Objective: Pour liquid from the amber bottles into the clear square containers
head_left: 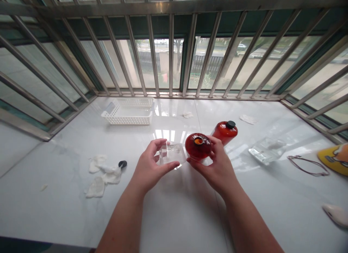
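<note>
My left hand (pixel 154 162) is closed around a clear square glass dish (pixel 172 155), thumb on the near side and fingers on the far side. Beside it, my right hand (pixel 214 162) grips a dark red bottle (pixel 193 148) with its neck uncapped, tilted so the opening faces me. Just behind the right hand stands a second red bottle (pixel 223 131) with a black cap on. Off to the left lies a loose black cap (pixel 123 164), touching crumpled white tissues (pixel 108 173).
A white perforated basket (pixel 127 118) sits near the window bars. On the right are a clear glass ashtray-like dish (pixel 265 151), a thin cord loop (pixel 308 166), a yellow item (pixel 334 158) and a pale rounded object (pixel 335 215). Tissue scraps (pixel 248 119) lie toward the back.
</note>
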A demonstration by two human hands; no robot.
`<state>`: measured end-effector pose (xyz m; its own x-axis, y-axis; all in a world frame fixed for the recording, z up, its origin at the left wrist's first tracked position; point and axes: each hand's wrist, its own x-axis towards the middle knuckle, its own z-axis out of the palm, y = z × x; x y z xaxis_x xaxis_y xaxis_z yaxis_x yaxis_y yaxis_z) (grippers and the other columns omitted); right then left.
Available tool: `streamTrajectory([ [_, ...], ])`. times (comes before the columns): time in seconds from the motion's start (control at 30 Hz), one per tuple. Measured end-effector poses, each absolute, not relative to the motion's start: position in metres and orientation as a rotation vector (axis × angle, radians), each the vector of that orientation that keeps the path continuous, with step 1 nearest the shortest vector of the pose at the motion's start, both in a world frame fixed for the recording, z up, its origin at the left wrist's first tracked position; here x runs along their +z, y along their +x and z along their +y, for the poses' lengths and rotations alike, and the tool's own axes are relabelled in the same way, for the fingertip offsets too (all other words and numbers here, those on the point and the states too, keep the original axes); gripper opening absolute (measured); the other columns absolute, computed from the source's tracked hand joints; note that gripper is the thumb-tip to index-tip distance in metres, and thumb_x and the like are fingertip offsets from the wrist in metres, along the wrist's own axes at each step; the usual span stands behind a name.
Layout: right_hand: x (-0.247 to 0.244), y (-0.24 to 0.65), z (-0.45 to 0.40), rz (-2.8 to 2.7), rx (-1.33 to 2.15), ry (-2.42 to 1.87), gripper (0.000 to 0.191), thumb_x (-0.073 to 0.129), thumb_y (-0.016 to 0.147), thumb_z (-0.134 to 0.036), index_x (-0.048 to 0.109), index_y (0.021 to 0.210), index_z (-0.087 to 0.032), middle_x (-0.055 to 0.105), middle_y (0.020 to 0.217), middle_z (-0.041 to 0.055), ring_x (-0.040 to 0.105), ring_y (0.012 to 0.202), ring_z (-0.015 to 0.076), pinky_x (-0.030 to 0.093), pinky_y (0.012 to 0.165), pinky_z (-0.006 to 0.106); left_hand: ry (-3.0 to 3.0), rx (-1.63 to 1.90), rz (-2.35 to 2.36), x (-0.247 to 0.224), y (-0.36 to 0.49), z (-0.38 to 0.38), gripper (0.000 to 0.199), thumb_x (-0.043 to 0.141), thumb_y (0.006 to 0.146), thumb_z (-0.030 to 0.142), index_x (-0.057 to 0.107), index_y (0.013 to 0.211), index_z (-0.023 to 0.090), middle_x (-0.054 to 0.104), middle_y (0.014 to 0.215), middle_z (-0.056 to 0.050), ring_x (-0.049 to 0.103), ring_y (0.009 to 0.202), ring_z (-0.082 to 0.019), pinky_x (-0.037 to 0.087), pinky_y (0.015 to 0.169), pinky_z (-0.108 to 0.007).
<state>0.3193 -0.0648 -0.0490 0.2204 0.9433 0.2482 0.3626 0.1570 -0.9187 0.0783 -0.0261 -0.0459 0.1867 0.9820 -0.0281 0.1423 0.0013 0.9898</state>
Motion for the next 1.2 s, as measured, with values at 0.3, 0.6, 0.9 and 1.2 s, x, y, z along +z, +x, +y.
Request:
streamTrajectory([
  [0.3,-0.048,0.322,-0.059,-1.231,0.918,-1.557,0.076,0.095,0.075,-0.046,0.061,0.142,-0.032,0.078,0.130,0.0069,0.075,0.123,0.0351,0.059,0.111,0.059,1.303,1.201,1.286,-0.057,0.076,-0.018,0.081,0.104,0.071,0.051,0.063,0.136,0.029,0.066,0.150,-0.015,0.063,0.140,-0.037,0.059,0.105,-0.050],
  [0.6,-0.059,0.334,-0.054,-1.472,0.905,-1.552,0.069,0.090,0.079,-0.048,0.067,0.144,-0.036,0.056,0.153,0.0079,0.065,0.136,0.0328,0.063,0.105,0.052,1.287,1.222,1.346,-0.050,0.079,-0.022,0.076,0.103,0.072,0.050,0.065,0.134,0.030,0.068,0.149,-0.013,0.065,0.139,-0.036,0.057,0.105,-0.048],
  [0.9,-0.066,0.326,-0.058,-1.446,0.833,-1.534,0.080,0.075,0.095,-0.044,0.037,0.165,-0.034,0.057,0.164,0.0113,0.057,0.152,0.0315,0.055,0.121,0.059,1.282,1.279,1.386,-0.050,0.079,-0.021,0.073,0.102,0.073,0.049,0.064,0.133,0.030,0.070,0.147,-0.011,0.064,0.140,-0.034,0.056,0.106,-0.045],
  [1.2,-0.083,0.303,-0.056,-1.399,0.520,-1.585,0.089,0.083,0.089,-0.057,0.037,0.159,-0.027,0.052,0.160,0.0192,0.058,0.147,0.0381,0.053,0.119,0.062,1.263,1.347,1.374,-0.059,0.077,-0.015,0.074,0.103,0.073,0.047,0.065,0.134,0.031,0.069,0.147,-0.013,0.063,0.141,-0.036,0.059,0.101,-0.046],
])
